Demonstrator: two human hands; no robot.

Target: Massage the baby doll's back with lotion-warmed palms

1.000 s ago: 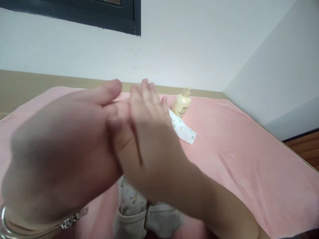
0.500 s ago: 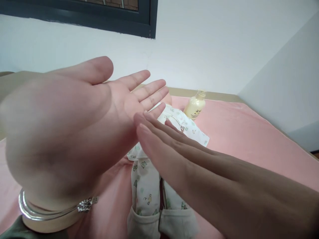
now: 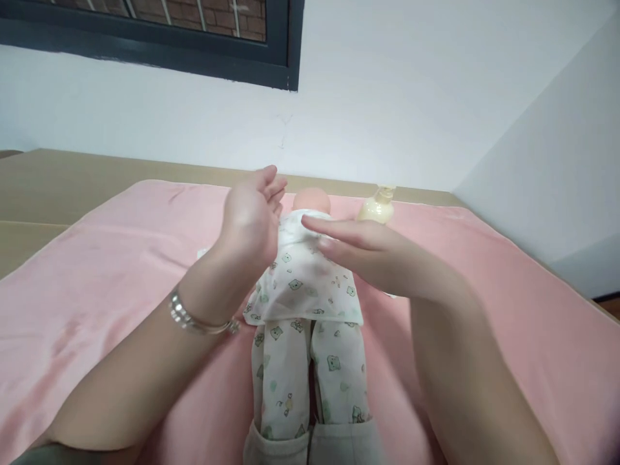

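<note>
A doll (image 3: 312,199), its bald head at the far end, lies along the middle of a pink blanket (image 3: 159,226). Its white top (image 3: 310,284) and trousers (image 3: 285,374) have a small green animal print. My left hand (image 3: 252,216), palm turned inward and fingers loosely extended, hovers by the left side of the doll's upper body. Opposite it, my right hand (image 3: 375,248) reaches over the right of the chest, its fingers stretched out. Neither hand holds anything. Whether either one touches the cloth, I cannot tell.
A pale yellow bottle (image 3: 376,210) stands on the blanket right of the doll's head, partly behind my right hand. The wooden surface (image 3: 33,184) shows at the left and back. A white wall (image 3: 378,97) and dark window frame (image 3: 271,68) rise behind.
Both hands have moved away from the camera, from close in front of it to over the doll's upper body. They are farther apart. More of the doll's top and head shows.
</note>
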